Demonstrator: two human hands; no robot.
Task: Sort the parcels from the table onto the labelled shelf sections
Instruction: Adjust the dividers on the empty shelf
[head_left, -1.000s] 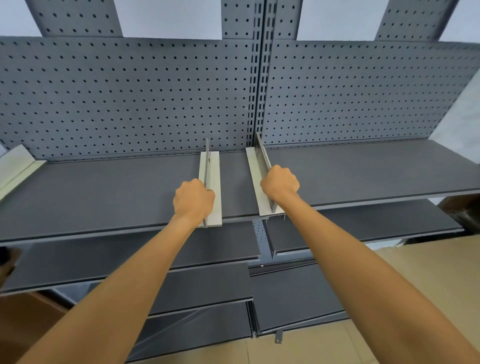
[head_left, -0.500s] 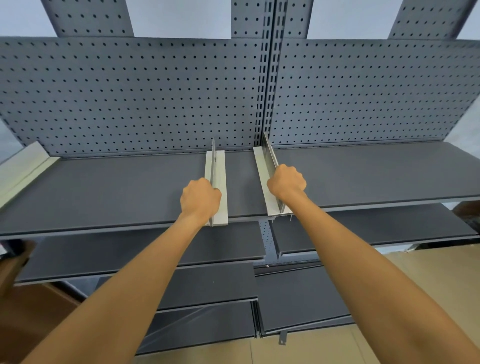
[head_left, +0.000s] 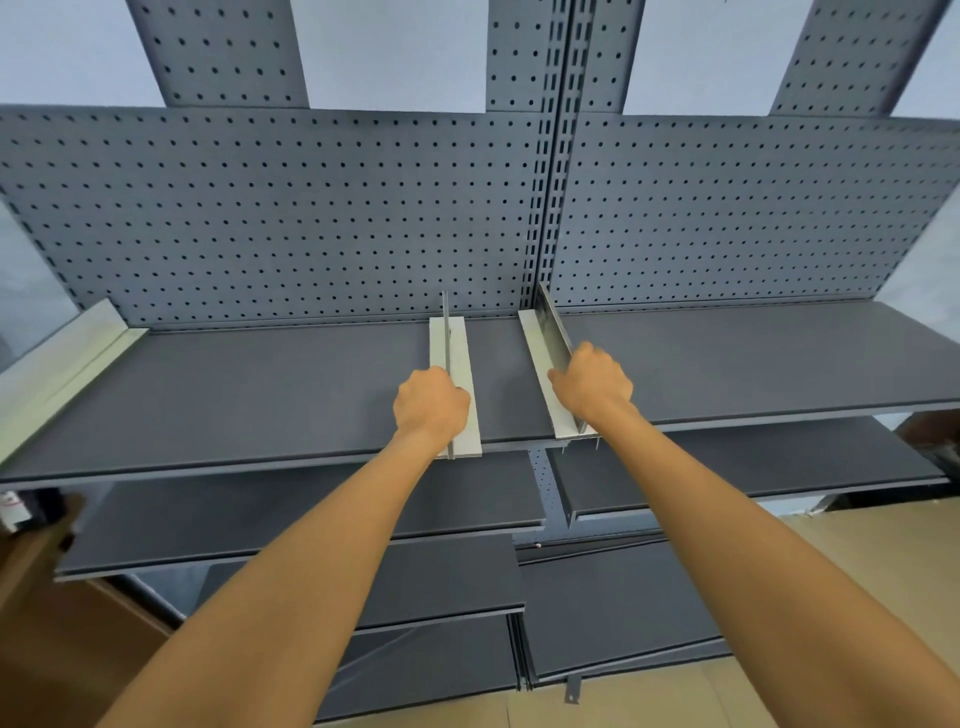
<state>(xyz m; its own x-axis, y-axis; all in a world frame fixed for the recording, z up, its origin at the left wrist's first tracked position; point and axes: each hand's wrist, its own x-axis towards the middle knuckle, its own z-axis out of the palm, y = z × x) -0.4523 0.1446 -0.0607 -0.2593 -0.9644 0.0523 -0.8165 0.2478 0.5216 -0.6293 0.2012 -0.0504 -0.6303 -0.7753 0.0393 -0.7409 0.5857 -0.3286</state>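
Two pale metal dividers are seen on the top shelf (head_left: 260, 395), dark grey and matte, with its long axis from 9 to 3 o'clock. The long axis of each divider runs from the front edge towards the pegboard (head_left: 260, 218), roughly 6 to 12 o'clock. The left divider (head_left: 457, 343) is gripped by the curled fingers of the left hand (head_left: 430, 405). The right divider (head_left: 545, 332), leaning slightly towards 11 o'clock, is held by the right hand (head_left: 592, 384), fingers closed around its upright blade.
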